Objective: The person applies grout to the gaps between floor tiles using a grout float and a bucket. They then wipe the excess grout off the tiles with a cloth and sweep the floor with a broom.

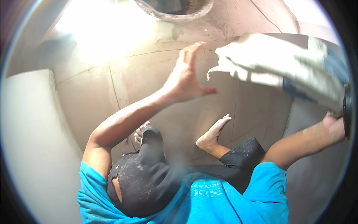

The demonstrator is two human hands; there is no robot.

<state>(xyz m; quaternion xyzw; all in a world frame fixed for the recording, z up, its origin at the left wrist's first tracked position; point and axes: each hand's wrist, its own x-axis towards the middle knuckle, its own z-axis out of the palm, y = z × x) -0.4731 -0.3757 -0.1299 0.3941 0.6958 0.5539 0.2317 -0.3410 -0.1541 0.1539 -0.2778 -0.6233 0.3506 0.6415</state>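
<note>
A whitish sack with blue patches (276, 59) hangs in the air at the right, smeared by motion, with a loose thread at its left end. My right hand (334, 126) is at the sack's lower right end and grips it; the rim of the picture hides part of the fingers. My left hand (186, 76) is raised in the middle, left of the sack and apart from it. Its thumb and fingers are spread, with nothing between them.
A round tub with a crusted rim (182, 16) stands at the top. Pale walls (33, 112) rise on the left and right of a dusty tiled floor (85, 93). My bare feet (212, 136) are on the floor. Strong light glares at the upper left.
</note>
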